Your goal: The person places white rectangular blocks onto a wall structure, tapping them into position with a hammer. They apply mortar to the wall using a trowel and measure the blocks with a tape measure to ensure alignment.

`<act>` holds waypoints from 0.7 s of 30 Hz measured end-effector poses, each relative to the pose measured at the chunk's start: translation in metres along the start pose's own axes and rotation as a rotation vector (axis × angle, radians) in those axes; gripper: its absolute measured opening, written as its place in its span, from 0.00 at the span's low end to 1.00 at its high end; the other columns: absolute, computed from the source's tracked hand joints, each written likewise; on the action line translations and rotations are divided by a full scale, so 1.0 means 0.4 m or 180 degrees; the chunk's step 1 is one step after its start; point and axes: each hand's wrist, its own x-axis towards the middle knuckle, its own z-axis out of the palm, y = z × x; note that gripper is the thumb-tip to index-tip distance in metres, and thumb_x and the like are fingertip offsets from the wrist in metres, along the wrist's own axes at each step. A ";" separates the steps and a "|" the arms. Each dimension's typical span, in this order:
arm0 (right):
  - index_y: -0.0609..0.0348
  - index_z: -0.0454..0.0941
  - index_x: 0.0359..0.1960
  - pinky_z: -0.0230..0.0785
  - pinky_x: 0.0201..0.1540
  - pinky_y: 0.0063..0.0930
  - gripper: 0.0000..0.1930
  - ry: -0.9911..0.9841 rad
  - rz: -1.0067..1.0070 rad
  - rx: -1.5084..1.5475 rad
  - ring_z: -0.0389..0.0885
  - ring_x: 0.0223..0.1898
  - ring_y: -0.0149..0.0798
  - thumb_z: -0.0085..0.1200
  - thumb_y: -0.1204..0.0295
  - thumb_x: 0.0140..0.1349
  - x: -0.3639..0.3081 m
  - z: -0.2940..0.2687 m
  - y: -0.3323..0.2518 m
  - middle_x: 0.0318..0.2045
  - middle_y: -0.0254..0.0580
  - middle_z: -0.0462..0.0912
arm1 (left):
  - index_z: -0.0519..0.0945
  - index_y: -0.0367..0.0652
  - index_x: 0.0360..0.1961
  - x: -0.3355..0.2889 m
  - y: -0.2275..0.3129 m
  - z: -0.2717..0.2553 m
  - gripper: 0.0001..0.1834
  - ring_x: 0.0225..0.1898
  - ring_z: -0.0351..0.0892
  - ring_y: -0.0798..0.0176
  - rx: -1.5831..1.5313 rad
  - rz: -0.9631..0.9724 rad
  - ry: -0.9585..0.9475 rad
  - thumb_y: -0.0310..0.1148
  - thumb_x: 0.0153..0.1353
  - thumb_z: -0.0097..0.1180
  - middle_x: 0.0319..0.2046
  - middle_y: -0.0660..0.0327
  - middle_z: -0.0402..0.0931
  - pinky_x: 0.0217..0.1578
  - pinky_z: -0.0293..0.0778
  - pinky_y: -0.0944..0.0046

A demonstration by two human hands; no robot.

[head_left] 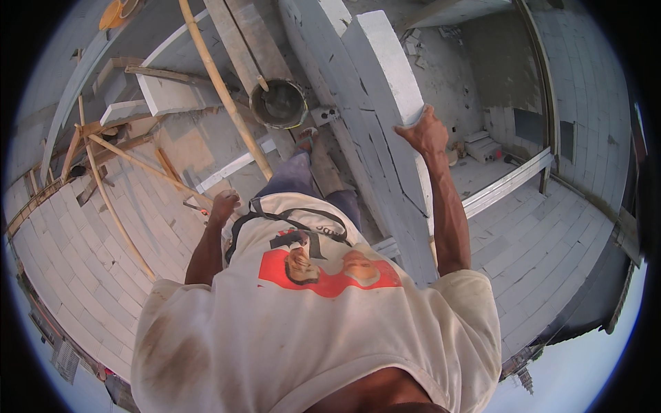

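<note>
My right hand (425, 133) is closed over the near end of a long pale lightweight block (389, 65). This block stands along the top of a grey block wall (365, 113) that has dark joints. My left hand (225, 205) hangs low beside my hip with its fingers curled. Whether anything is in it cannot be made out. Just left of that hand is a small tool with a reddish part (195, 206), its kind unclear. Ahead of my legs, a round dark bucket (278, 103) sits on the planks, with a stick-like handle (262, 83) at its rim.
I stand on narrow wooden planks (251, 45) beside the wall. A bamboo pole (219, 79) slants up on my left, near wooden braces (141, 162). Right of the wall lies a lower room with rubble (415, 48) and a pale beam (509, 182) across it. Block walls surround both sides.
</note>
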 end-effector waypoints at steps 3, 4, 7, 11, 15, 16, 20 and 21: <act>0.69 0.70 0.65 0.84 0.48 0.45 0.53 -0.0084 0.0087 0.0022 0.91 0.43 0.58 0.77 0.44 0.43 -0.004 -0.010 -0.005 0.44 0.64 0.88 | 0.77 0.28 0.62 0.029 0.044 0.020 0.29 0.43 0.88 0.59 0.0192 0.0280 0.0030 0.38 0.66 0.58 0.47 0.51 0.86 0.41 0.78 0.60; 0.69 0.70 0.65 0.83 0.49 0.45 0.54 -0.0070 0.0067 0.0026 0.91 0.43 0.58 0.77 0.43 0.42 -0.002 -0.010 -0.002 0.44 0.63 0.88 | 0.76 0.27 0.63 0.045 0.057 0.025 0.29 0.44 0.88 0.58 0.0277 0.0392 0.0038 0.37 0.66 0.58 0.48 0.49 0.86 0.43 0.79 0.60; 0.69 0.69 0.65 0.81 0.52 0.46 0.57 -0.0205 0.0156 0.0064 0.88 0.48 0.59 0.79 0.41 0.39 -0.003 -0.013 -0.004 0.49 0.62 0.86 | 0.75 0.24 0.64 0.102 0.112 0.028 0.31 0.45 0.88 0.55 0.0693 0.0761 -0.0311 0.38 0.67 0.58 0.51 0.45 0.85 0.48 0.79 0.58; 0.70 0.64 0.69 0.75 0.62 0.46 0.65 -0.0010 -0.0103 0.0497 0.81 0.61 0.59 0.83 0.41 0.34 -0.001 0.005 0.005 0.60 0.63 0.80 | 0.76 0.25 0.64 0.139 0.234 0.069 0.31 0.49 0.88 0.51 0.1140 0.1218 -0.0223 0.39 0.67 0.59 0.51 0.43 0.85 0.53 0.78 0.58; 0.70 0.59 0.74 0.69 0.69 0.47 0.68 0.0548 -0.0369 0.1039 0.73 0.68 0.60 0.84 0.43 0.35 -0.064 0.035 0.052 0.65 0.67 0.74 | 0.76 0.28 0.65 0.070 0.468 0.149 0.31 0.55 0.86 0.50 0.1359 0.1578 -0.0307 0.40 0.67 0.59 0.53 0.43 0.84 0.57 0.77 0.59; 0.68 0.60 0.74 0.69 0.69 0.47 0.65 0.0668 -0.0338 0.1056 0.73 0.68 0.61 0.83 0.45 0.38 -0.096 0.029 0.058 0.65 0.66 0.74 | 0.76 0.29 0.65 0.061 0.505 0.163 0.31 0.56 0.85 0.51 0.1367 0.1754 -0.0279 0.41 0.68 0.58 0.54 0.43 0.84 0.58 0.76 0.59; 0.61 0.66 0.72 0.71 0.68 0.48 0.50 0.1530 -0.0320 0.1371 0.78 0.65 0.57 0.77 0.50 0.53 -0.265 0.001 0.078 0.62 0.61 0.79 | 0.76 0.31 0.65 0.048 0.634 0.265 0.28 0.57 0.85 0.53 0.1296 0.2226 -0.0451 0.39 0.69 0.58 0.55 0.44 0.84 0.60 0.76 0.59; 0.60 0.68 0.72 0.73 0.67 0.49 0.45 0.1808 -0.0351 0.1515 0.80 0.64 0.55 0.75 0.51 0.57 -0.322 0.020 0.100 0.60 0.59 0.81 | 0.76 0.31 0.64 0.023 0.669 0.290 0.27 0.57 0.84 0.54 0.1292 0.2306 -0.0503 0.37 0.69 0.58 0.55 0.44 0.84 0.60 0.76 0.59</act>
